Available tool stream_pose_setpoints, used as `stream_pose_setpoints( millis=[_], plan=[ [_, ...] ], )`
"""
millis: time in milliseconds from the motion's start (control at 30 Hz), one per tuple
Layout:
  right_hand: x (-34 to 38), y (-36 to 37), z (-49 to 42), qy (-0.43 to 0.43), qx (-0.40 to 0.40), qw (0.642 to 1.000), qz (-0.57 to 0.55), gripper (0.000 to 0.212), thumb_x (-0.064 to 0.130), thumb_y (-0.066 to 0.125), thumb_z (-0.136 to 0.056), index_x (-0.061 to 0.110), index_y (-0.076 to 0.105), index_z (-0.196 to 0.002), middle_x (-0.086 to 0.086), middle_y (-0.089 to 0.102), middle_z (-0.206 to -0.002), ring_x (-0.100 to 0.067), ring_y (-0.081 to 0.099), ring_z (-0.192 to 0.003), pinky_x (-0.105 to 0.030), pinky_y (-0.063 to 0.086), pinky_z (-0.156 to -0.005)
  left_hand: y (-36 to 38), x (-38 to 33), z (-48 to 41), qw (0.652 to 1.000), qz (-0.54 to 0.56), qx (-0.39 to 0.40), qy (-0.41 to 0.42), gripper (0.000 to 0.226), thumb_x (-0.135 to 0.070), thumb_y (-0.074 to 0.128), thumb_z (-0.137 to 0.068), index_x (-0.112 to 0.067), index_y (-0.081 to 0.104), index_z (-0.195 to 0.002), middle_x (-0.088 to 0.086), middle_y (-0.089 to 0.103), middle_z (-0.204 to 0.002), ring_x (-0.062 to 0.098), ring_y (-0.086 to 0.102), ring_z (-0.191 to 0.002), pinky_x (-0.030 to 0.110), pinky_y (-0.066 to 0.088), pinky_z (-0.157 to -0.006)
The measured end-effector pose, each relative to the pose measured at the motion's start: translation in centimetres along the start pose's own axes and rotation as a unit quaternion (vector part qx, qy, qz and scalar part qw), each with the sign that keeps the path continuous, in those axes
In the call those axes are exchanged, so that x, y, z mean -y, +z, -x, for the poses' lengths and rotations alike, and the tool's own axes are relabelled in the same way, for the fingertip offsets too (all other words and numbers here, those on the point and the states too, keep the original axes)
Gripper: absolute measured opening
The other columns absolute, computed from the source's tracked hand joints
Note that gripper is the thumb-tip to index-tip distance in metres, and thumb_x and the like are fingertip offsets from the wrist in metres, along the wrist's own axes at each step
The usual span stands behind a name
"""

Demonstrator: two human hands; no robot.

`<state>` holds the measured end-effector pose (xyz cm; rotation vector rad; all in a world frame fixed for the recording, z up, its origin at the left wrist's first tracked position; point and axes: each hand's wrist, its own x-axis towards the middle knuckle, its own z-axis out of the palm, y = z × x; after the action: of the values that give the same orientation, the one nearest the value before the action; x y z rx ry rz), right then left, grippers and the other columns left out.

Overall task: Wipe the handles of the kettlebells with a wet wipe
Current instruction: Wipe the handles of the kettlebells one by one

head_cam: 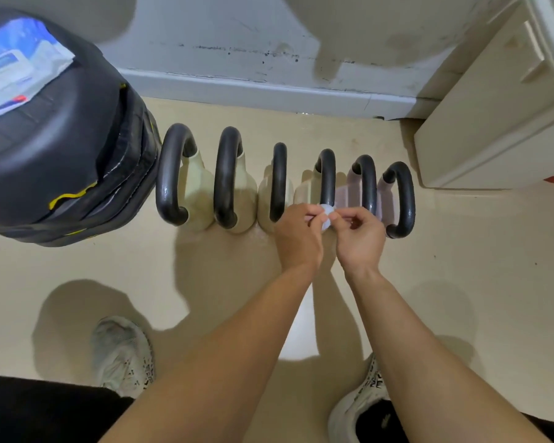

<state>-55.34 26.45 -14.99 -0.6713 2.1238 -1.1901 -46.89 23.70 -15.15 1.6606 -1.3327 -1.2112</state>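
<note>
— What is the head camera showing?

— Six kettlebells [243, 193] are standing in a row on the beige floor [461, 251], close to the wall [237, 36], with their black handles arching upward. The four on the left are showing cream bodies, the two on the right pale pink.

— And the hands?

— Both are reaching down over the row. The left hand [296, 238] and the right hand [362, 238] are pinching a small crumpled wet wipe [326, 216] between thumbs and fingertips, one from each side, fingers curled onto it.

— Where is that sitting?

— Right at the near end of the fourth handle [328, 177] from the left. Whether it is touching the handle, I cannot tell.

— Anything else lying about?

— A pack of wet wipes [16, 71] is resting on top of a black padded bag [61, 148] just left of the row. A pale cabinet [493, 129] is standing at the right, and two white shoes [122, 356] are standing on the floor nearer the camera.
</note>
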Motion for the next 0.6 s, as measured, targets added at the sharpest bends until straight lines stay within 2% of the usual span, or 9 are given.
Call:
stream_pose_setpoints(
  millis=[67, 167, 233, 300, 367, 433, 500, 567, 600],
  plan=[
    [-1.2, 0.3, 0.7, 0.014, -0.010, 1.000, 0.000, 0.023, 0.012, 0.075, -0.088, 0.028, 0.067, -0.074, 0.012, 0.069, -0.072, 0.000, 0.064, -0.069, -0.018, 0.052, -0.073, 0.0, 1.0, 0.6, 1.000, -0.013, 0.006, 0.003, 0.006, -0.007, 0.068, -0.086, -0.012, 0.069, -0.084, -0.004, 0.067, -0.084, 0.005, 0.062, -0.074, 0.011, 0.049, -0.070],
    [-2.3, 0.9, 1.1, 0.059, -0.009, 0.998, -0.010, 0.023, 0.011, 0.076, -0.086, 0.028, 0.068, -0.074, 0.011, 0.070, -0.074, -0.021, 0.073, -0.079, -0.040, 0.061, -0.084, 0.1, 2.0, 0.7, 0.999, 0.005, 0.012, -0.036, 0.013, -0.003, 0.068, -0.086, -0.015, 0.068, -0.080, -0.004, 0.068, -0.086, 0.002, 0.062, -0.074, 0.004, 0.044, -0.068],
    [-2.7, 1.3, 0.9, 0.078, -0.005, 0.997, -0.011, 0.026, 0.009, 0.077, -0.084, 0.030, 0.067, -0.071, 0.014, 0.069, -0.071, -0.026, 0.073, -0.082, -0.047, 0.060, -0.085, 0.3, 2.5, 0.5, 0.996, 0.041, 0.006, -0.073, 0.013, 0.000, 0.068, -0.085, -0.011, 0.068, -0.079, -0.003, 0.071, -0.090, -0.001, 0.065, -0.078, 0.005, 0.045, -0.071],
    [-3.0, 1.6, 0.5, 0.073, -0.004, 0.997, -0.005, 0.033, 0.006, 0.075, -0.083, 0.034, 0.065, -0.068, 0.017, 0.067, -0.068, -0.028, 0.072, -0.084, -0.048, 0.060, -0.085, 0.7, 2.8, 0.4, 0.995, 0.052, -0.006, -0.087, 0.011, 0.003, 0.067, -0.083, -0.008, 0.068, -0.079, -0.008, 0.067, -0.079, -0.010, 0.061, -0.070, 0.002, 0.042, -0.067],
    [-3.1, 1.8, 0.2, 0.058, -0.006, 0.998, 0.001, 0.041, -0.002, 0.067, -0.084, 0.038, 0.062, -0.074, 0.015, 0.065, -0.071, -0.024, 0.071, -0.082, -0.046, 0.060, -0.086, 1.0, 2.8, 0.3, 0.993, 0.061, -0.018, -0.096, 0.013, 0.005, 0.066, -0.083, -0.008, 0.066, -0.081, -0.012, 0.061, -0.071, -0.012, 0.057, -0.065, 0.001, 0.041, -0.065],
    [-2.7, 1.9, 0.3, 0.036, 0.001, 0.999, 0.010, 0.044, -0.008, 0.058, -0.086, 0.036, 0.059, -0.085, 0.010, 0.062, -0.078, -0.017, 0.066, -0.079, -0.037, 0.060, -0.086, 1.4, 2.9, 0.2, 0.992, 0.070, -0.030, -0.096, 0.022, 0.008, 0.063, -0.082, -0.013, 0.062, -0.082, -0.009, 0.058, -0.072, -0.007, 0.056, -0.066, 0.002, 0.042, -0.067],
    [-2.4, 1.9, 0.4, 0.017, 0.017, 0.999, 0.025, 0.035, -0.008, 0.058, -0.089, 0.027, 0.062, -0.091, 0.007, 0.060, -0.080, -0.008, 0.060, -0.073, -0.022, 0.055, -0.079, 1.6, 3.0, 0.1, 0.993, 0.064, -0.026, -0.096, 0.027, 0.008, 0.061, -0.083, -0.019, 0.060, -0.083, -0.005, 0.058, -0.074, -0.001, 0.055, -0.067, 0.003, 0.043, -0.069],
    [-2.5, 1.6, 0.3, 0.020, 0.017, 0.999, 0.030, 0.026, -0.005, 0.062, -0.090, 0.021, 0.064, -0.092, 0.009, 0.062, -0.080, -0.008, 0.060, -0.075, -0.009, 0.049, -0.074, 1.6, 3.0, 0.2, 0.995, 0.047, -0.015, -0.087, 0.024, 0.005, 0.062, -0.085, -0.019, 0.061, -0.083, -0.004, 0.058, -0.075, 0.002, 0.054, -0.067, 0.004, 0.044, -0.068],
    [-2.5, 1.5, 0.3, 0.026, 0.014, 0.999, 0.029, 0.022, -0.003, 0.064, -0.090, 0.019, 0.066, -0.091, 0.009, 0.064, -0.080, -0.011, 0.063, -0.078, -0.008, 0.050, -0.075, 1.5, 2.9, 0.2, 0.996, 0.043, -0.013, -0.083, 0.023, 0.004, 0.063, -0.085, -0.019, 0.062, -0.083, -0.004, 0.058, -0.075, 0.002, 0.054, -0.067, 0.003, 0.043, -0.067]
  ],
)
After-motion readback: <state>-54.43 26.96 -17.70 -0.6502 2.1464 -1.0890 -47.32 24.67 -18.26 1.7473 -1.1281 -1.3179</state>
